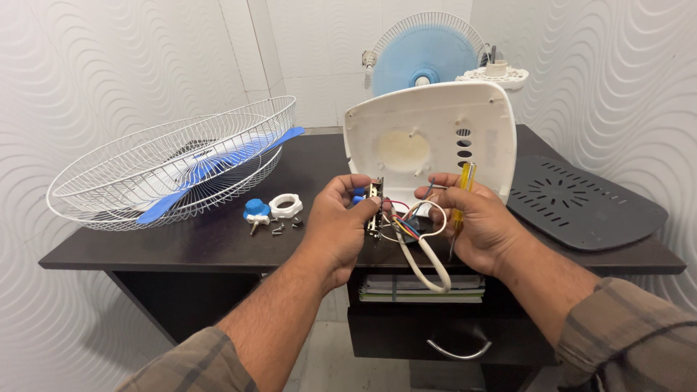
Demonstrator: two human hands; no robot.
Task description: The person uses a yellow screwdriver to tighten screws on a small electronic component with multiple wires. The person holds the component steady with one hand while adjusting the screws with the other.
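My left hand (pixel 335 221) grips a small switch block (pixel 374 207) with blue push buttons and a metal bracket. Several coloured wires (pixel 404 226) and a white cord (pixel 428 263) run from it. My right hand (pixel 481 221) holds a yellow-handled screwdriver (pixel 460 199) upright and pinches the wires beside the block. Just behind both hands, a white plastic fan base shell (pixel 435 134) stands tilted on the dark table (pixel 218 243), its hollow inside facing me.
A white wire fan guard (pixel 145 174) with a blue blade (pixel 218 163) lies at the left. A blue knob (pixel 255 209), a white ring nut (pixel 286 205) and small screws (pixel 279 229) sit near it. A dark vented bottom plate (pixel 581 207) overhangs the right edge. Another fan (pixel 425 54) stands behind.
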